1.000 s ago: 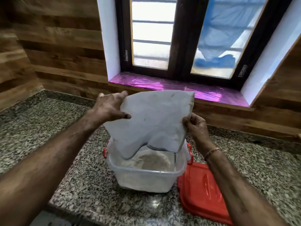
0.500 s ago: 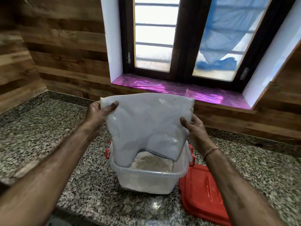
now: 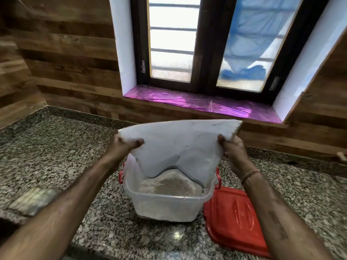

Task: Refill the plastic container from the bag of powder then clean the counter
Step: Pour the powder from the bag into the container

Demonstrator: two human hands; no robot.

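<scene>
From the head camera, the white powder bag (image 3: pixel 180 147) hangs upside down over the clear plastic container (image 3: pixel 165 209), its open mouth dipping just inside the rim at the far side. The left hand (image 3: pixel 124 147) pinches the bag's upper left corner, thumb across the front and fingers curled behind. The right hand (image 3: pixel 232 149) pinches the upper right edge the same way, though its fingers behind the plastic are mostly hidden. A second ago the left hand lay spread flat against the bag's face; it has since slid out to the corner, so both hands now stretch the closed end taut and level. The bag looks flat and slack, with no bulge left in it. The powder (image 3: pixel 169 184) lies as a low heap in the container rather than the taller mound seen earlier, which suggests the pour is essentially finished and only clinging residue is left to shake out. The container stands on the granite counter (image 3: pixel 56 147) with its red side clips (image 3: pixel 121 175) open, and its red lid (image 3: pixel 234 218) lies flat just beside it on the right. A blurred grey object (image 3: pixel 32 201) sits at the counter's left edge; I cannot tell what it is. Closing the container and wiping the counter are likely next — no spill shows clearly on the speckled stone.
</scene>
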